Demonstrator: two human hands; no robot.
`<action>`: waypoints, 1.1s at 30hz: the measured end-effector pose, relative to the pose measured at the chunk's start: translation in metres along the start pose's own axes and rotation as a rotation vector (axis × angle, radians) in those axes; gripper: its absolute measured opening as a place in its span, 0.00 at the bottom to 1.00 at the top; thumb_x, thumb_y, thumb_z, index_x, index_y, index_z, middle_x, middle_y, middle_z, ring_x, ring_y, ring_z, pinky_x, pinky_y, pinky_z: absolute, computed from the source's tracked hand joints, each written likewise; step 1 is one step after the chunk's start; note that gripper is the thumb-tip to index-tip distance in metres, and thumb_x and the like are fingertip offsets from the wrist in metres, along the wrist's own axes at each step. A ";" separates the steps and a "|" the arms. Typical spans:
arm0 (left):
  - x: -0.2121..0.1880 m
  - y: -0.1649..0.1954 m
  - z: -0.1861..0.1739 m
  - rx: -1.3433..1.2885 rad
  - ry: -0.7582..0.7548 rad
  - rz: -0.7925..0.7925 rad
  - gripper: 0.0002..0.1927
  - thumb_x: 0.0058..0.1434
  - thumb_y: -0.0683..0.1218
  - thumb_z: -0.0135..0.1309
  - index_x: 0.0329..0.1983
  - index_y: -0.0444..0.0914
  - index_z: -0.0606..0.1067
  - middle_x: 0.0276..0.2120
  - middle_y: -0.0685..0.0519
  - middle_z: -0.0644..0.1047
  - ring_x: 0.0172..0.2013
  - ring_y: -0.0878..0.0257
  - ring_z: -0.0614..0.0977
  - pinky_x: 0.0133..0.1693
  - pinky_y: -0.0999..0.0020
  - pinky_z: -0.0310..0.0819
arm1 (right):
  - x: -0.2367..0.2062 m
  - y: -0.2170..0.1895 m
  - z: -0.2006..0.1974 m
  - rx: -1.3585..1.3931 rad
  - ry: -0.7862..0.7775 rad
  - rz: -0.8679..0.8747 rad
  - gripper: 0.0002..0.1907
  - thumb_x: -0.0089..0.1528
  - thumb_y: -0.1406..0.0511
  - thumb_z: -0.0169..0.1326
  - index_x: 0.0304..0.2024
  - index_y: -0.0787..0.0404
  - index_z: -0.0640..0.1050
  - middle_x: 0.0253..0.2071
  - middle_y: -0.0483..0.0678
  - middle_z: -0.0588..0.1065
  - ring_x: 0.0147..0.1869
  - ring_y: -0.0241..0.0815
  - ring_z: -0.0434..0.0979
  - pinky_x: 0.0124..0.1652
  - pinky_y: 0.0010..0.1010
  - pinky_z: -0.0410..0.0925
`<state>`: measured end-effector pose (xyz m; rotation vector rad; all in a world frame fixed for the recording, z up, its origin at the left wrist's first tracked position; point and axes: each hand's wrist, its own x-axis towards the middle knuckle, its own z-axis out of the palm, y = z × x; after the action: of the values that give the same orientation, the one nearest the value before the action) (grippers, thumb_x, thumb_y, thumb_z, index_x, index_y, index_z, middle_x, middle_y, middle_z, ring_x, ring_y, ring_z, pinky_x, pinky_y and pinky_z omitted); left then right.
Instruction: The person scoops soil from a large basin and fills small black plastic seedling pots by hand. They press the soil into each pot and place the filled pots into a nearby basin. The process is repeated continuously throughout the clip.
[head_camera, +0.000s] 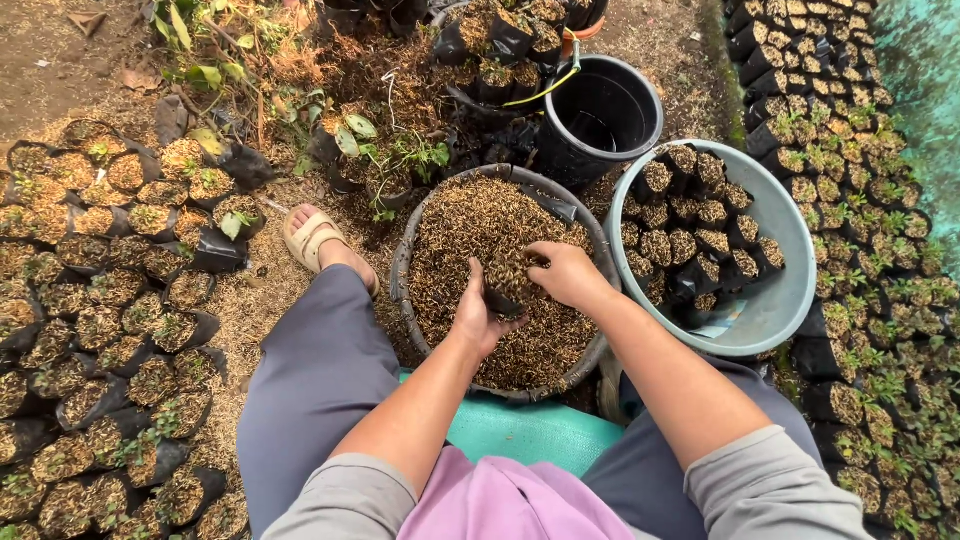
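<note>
Head view looks down on bare, husk-strewn ground outdoors — rows of filled black bags left and right. Left hand (478, 318) is clamped on a small black nursery bag (508, 283), over the round tub (415, 245) of dry husk; right hand (562, 274) pinches its rim.

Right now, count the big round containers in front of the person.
3: a dark basin of husks under both hands, a light blue-grey basin of filled bags to its right, and a black bucket behind them. More may sit hidden among the plants.
</note>
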<state>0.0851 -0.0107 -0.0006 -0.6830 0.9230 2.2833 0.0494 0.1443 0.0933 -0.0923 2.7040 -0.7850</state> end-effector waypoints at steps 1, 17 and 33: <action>-0.001 0.000 0.000 0.007 -0.027 0.023 0.40 0.64 0.74 0.34 0.66 0.43 0.64 0.54 0.44 0.76 0.56 0.51 0.77 0.52 0.45 0.75 | 0.000 0.000 0.000 -0.032 0.025 -0.047 0.23 0.59 0.65 0.60 0.58 0.59 0.78 0.49 0.57 0.80 0.49 0.49 0.81 0.51 0.36 0.72; -0.030 0.021 0.066 -0.367 0.216 0.238 0.28 0.61 0.59 0.57 0.62 0.49 0.65 0.53 0.45 0.75 0.52 0.51 0.78 0.44 0.57 0.83 | 0.004 0.023 0.079 -0.789 -0.398 0.010 0.15 0.64 0.64 0.53 0.51 0.55 0.83 0.53 0.48 0.80 0.59 0.45 0.81 0.55 0.39 0.75; -0.043 0.026 0.103 -0.269 0.292 0.348 0.34 0.63 0.59 0.54 0.71 0.48 0.61 0.58 0.46 0.74 0.55 0.55 0.78 0.49 0.62 0.80 | -0.007 -0.008 0.098 -0.564 -0.350 -0.252 0.13 0.60 0.65 0.54 0.45 0.59 0.85 0.48 0.52 0.81 0.53 0.49 0.82 0.53 0.42 0.75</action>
<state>0.0733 0.0357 0.1034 -1.0651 0.9322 2.6972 0.0880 0.0888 0.0213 -0.6431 2.5116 -0.0288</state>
